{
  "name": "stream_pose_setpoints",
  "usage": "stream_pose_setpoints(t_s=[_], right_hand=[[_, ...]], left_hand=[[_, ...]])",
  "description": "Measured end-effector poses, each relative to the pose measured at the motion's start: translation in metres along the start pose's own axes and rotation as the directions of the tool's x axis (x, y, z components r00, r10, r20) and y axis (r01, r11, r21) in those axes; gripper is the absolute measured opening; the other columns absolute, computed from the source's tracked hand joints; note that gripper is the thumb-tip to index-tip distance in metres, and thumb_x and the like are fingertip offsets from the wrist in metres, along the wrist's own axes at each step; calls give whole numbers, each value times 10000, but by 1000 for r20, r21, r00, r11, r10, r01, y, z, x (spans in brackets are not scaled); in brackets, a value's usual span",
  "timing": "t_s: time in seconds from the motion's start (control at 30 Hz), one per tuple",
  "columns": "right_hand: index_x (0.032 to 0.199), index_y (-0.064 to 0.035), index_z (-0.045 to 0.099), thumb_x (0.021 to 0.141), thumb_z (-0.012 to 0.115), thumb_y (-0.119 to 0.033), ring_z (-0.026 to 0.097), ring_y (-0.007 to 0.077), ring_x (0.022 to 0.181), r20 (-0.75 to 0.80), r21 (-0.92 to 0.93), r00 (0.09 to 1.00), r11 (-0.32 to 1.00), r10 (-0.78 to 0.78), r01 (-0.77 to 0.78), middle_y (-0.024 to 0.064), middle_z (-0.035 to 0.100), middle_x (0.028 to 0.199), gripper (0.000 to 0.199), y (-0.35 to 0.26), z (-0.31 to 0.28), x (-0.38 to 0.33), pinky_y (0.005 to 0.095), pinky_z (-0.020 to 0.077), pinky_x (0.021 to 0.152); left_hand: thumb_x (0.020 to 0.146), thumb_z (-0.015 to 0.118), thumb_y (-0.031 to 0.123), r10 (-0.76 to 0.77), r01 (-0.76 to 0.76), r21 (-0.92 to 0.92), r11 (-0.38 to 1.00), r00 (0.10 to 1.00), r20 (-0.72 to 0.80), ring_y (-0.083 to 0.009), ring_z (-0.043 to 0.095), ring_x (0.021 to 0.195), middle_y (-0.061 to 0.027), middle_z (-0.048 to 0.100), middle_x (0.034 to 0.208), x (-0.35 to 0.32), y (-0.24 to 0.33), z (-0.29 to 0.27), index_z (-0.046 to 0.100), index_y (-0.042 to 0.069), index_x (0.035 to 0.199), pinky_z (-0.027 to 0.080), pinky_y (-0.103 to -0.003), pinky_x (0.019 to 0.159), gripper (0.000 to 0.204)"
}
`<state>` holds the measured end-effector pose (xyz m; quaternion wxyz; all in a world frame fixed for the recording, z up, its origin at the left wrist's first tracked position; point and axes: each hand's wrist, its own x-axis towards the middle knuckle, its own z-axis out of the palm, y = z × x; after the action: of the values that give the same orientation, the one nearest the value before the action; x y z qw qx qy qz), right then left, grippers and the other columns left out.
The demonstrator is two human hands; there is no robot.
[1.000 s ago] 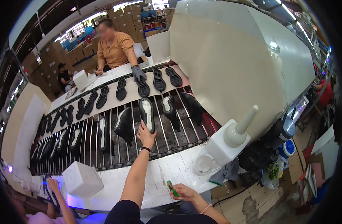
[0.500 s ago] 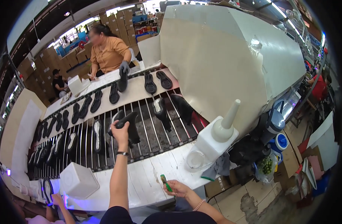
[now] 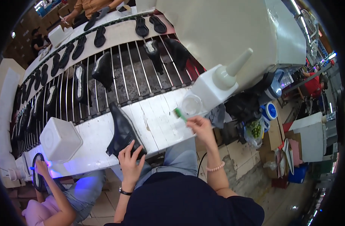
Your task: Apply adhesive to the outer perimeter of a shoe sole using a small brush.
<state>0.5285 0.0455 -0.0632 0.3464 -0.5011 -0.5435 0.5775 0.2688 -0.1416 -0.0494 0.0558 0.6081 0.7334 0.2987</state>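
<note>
My left hand [image 3: 130,162] grips a black ankle boot [image 3: 121,130] at the near edge of the white bench [image 3: 157,130]. The boot's toe points away from me, towards the rack. In my right hand [image 3: 202,129] is a small green-handled brush [image 3: 180,115], pinched between the fingers. Its bristle end is just left of a small clear cup [image 3: 191,104], apart from the boot. Beside the cup stands a white square bottle [image 3: 214,86] with a long pale nozzle.
A metal-rod conveyor [image 3: 133,75] carries several black boots; black soles [image 3: 100,36] lie on a pale strip behind. An upturned white tub [image 3: 59,139] sits left. A co-worker [image 3: 53,205] holds a sole nearby; another [image 3: 95,7] works opposite. A large beige housing [image 3: 217,34] rises at right.
My left hand has brought the boot from over the conveyor back to the bench edge. My right hand has moved the brush right and forward, beside the cup. The view has tilted down.
</note>
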Motion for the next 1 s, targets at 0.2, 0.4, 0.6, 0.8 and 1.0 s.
stream_pose_setpoints(t_s=[0.2, 0.4, 0.6, 0.8, 1.0], right_hand=[[913, -1, 674, 819, 721, -142, 662, 235, 674, -273, -704, 916, 710, -293, 17, 128, 690, 800, 176, -18, -27, -10, 324, 505, 640], [885, -23, 627, 821, 707, -185, 649, 370, 791, -182, -919, 926, 391, -330, -42, 150, 678, 867, 191, -20, -10, 8, 456, 500, 672], [815, 6, 662, 833, 698, -180, 659, 312, 679, -97, -887, 952, 460, -291, 50, 145, 676, 734, 190, -28, -18, 12, 385, 493, 605], [897, 17, 691, 864, 703, -167, 563, 60, 563, -202, -290, 979, 957, -37, -24, 38, 653, 665, 187, 7, -31, 16, 224, 397, 486], [1013, -12, 594, 919, 640, -88, 459, 32, 520, -150, 140, 987, 989, 63, -42, 40, 624, 716, 129, -13, -11, 7, 169, 314, 451]], left_hand=[[826, 704, 418, -325, 326, 21, 945, 944, -51, -335, 566, 1119, -188, 607, 1213, 61, -30, 6, 572, 47, 1246, 443, -407, 940, 576], [800, 687, 549, -417, 486, -178, 855, 850, 321, -343, 680, 896, -190, 704, 945, 91, -71, 25, 648, -5, 1072, 508, -395, 796, 619], [778, 791, 309, -368, 323, -576, 751, 929, 42, -242, 648, 923, -136, 665, 1045, 68, -56, 20, 561, -19, 1168, 500, -347, 839, 559], [806, 777, 172, -105, 36, -271, 962, 964, -244, -244, 488, 1246, -142, 493, 1387, 6, -50, 19, 482, 42, 1363, 392, -375, 1050, 643], [755, 783, 215, -223, 81, -477, 875, 942, -250, -251, 368, 1377, -168, 394, 1464, 19, 18, 11, 271, -7, 1435, 227, -393, 1158, 880]])
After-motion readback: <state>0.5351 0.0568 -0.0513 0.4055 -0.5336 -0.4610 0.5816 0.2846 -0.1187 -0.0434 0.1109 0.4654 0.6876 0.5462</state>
